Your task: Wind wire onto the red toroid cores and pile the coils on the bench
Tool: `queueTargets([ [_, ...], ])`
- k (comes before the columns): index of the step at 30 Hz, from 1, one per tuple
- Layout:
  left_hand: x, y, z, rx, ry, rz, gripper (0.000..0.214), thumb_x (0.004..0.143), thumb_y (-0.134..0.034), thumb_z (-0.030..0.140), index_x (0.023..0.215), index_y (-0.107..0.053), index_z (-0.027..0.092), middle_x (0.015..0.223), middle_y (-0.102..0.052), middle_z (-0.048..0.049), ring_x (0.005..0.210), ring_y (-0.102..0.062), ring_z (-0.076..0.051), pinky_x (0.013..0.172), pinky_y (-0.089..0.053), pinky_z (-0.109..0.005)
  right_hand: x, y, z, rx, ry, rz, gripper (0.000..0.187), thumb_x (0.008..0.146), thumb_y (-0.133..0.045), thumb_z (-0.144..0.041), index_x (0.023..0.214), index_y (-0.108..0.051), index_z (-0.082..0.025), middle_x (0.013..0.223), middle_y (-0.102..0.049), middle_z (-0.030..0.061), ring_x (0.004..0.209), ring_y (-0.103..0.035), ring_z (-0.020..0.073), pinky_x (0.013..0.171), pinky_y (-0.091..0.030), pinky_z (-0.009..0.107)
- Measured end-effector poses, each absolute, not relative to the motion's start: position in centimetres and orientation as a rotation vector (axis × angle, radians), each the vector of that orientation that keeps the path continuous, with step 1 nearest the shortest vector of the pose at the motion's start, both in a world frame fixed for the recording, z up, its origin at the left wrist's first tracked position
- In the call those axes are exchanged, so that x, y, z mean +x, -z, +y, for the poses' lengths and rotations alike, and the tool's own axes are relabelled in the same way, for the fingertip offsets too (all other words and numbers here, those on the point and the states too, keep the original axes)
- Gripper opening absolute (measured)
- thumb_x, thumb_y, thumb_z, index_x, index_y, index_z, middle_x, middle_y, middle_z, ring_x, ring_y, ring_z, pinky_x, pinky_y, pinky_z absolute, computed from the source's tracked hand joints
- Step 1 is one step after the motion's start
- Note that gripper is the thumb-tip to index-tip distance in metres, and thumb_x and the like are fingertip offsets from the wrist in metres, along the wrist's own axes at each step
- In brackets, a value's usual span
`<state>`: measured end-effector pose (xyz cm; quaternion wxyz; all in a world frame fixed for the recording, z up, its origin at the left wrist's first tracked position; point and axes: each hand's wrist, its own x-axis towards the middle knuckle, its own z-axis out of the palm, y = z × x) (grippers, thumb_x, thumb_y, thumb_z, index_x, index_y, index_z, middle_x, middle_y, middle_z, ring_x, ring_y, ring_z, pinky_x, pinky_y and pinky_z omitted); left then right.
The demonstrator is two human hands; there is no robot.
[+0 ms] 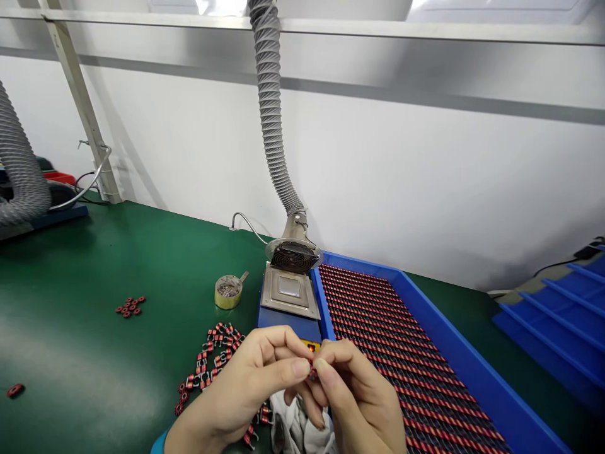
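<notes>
My left hand (pixel 258 381) and my right hand (pixel 359 397) meet at the lower middle of the head view. Thumbs and fingers of both are closed on one small red toroidal coil (pixel 312 374). Most of that coil is hidden by my fingertips. Left of my hands lies a loose heap of similar red and black coils (pixel 218 347), several with bent wire leads. Beneath my hands is a crumpled white cloth (pixel 295 422), partly covered. On the right, a long blue tray (pixel 449 340) holds close rows of red and black coils (pixel 378 328).
Beyond my hands stands a solder pot (pixel 289 287) on a blue base, under a fume hood (pixel 293 252) with a grey hose (pixel 271 113). A small round tin (pixel 227 294) sits left of it. More coils (pixel 128 308) lie on the green table (pixel 155 252). Blue trays (pixel 558 328) stand far right.
</notes>
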<state>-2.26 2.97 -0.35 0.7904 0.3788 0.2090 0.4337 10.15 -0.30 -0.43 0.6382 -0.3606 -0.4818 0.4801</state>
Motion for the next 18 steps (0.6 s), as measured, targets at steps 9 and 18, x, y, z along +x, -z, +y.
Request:
queueTargets([
  [9,-2.5,0.1,2.8,0.799,-0.968,0.327,0.031,0.073,-0.085,0.038,0.085,-0.071,0.013,0.061,-0.073,-0.0024,0.054,-0.068,-0.009,0.052,-0.043,-0.014,9.9,0.6,-0.3,-0.826,-0.992,-1.065,0.021,0.091,-0.071,-0.035,0.074,-0.071,-0.022,0.056,-0.055,-0.005,0.044,-0.054,0.0089,0.048,-0.045,0.021],
  [18,-2.7,-0.7,2.7,0.816,-1.048,0.334,0.022,0.071,-0.087,0.034,0.084,-0.08,0.017,0.082,-0.073,-0.0026,0.061,-0.066,-0.006,0.059,-0.049,-0.015,10.8,0.4,-0.1,-0.778,-0.692,-1.283,0.016,0.095,-0.066,-0.03,0.081,-0.072,-0.026,0.062,-0.063,-0.0041,0.057,-0.056,0.0126,0.058,-0.046,0.022],
])
